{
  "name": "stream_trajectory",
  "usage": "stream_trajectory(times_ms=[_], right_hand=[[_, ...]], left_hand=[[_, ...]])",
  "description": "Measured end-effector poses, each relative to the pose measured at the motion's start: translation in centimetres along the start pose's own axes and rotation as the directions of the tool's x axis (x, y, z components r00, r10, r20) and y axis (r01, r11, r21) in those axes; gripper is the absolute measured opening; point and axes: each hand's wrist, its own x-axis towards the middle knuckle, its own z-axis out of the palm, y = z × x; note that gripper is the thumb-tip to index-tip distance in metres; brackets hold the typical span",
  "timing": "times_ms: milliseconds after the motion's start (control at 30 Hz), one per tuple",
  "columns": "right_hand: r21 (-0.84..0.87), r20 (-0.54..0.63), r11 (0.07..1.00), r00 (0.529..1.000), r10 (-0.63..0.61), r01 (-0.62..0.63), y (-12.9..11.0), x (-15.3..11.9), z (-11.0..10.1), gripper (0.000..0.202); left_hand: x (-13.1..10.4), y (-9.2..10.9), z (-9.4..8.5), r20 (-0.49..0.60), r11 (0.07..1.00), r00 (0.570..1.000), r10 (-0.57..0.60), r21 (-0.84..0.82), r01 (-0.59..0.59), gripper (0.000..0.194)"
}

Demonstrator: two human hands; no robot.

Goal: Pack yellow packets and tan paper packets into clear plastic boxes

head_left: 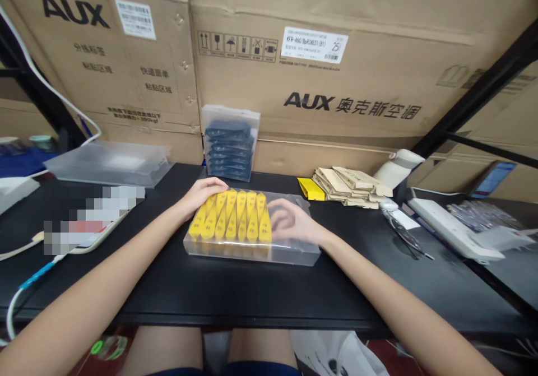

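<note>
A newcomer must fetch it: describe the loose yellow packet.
Find the wide AUX carton behind the desk. Before it, right of the clear box, lies a tan packet pile; the yellow packet is at its left end, the only yellow one outside that box.

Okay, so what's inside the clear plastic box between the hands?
A row of yellow packets fills the left part of the clear plastic box; the right hand partly hides the right part.
</note>
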Motion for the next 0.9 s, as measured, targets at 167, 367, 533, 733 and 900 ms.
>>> stream_trajectory(times_ms=[167, 367, 533, 733, 900], right_hand=[[-0.050, 0.002, 0.997, 0.998, -0.061, 0.061, 0.7, 0.2, 0.0, 0.064], [-0.140, -0.007, 0.985, 0.995, -0.098, 0.096, 0.9, 0.2, -0.5, 0.065], [-0.154, 0.003, 0.985, 0.997, -0.084, 0.083, 0.8, 0.2, -0.6, 0.066], [-0.147, -0.022, 0.985, 0.996, -0.092, 0.088, 0.9, 0.3, -0.4, 0.066], [-0.046, 0.056, 0.999, 0.998, 0.004, -0.002, 0.3, 0.4, -1.2, 0.064]], left_hand=[[0.0, 0.0, 0.0, -0.005, 1.000, 1.000, 0.021, 0.010, -0.021, 0.022], [0.0, 0.0, 0.1, -0.008, 1.000, 1.000, 0.017, 0.012, -0.017, 0.021], [0.1, 0.0, 0.1, -0.010, 1.000, 1.000, 0.013, 0.011, -0.013, 0.020], [0.1, -0.1, 0.0, -0.003, 1.000, 1.000, 0.017, 0.015, -0.017, 0.019], [0.2, -0.3, -0.1, 0.004, 1.000, 1.000, -0.004, -0.012, 0.004, 0.021]])
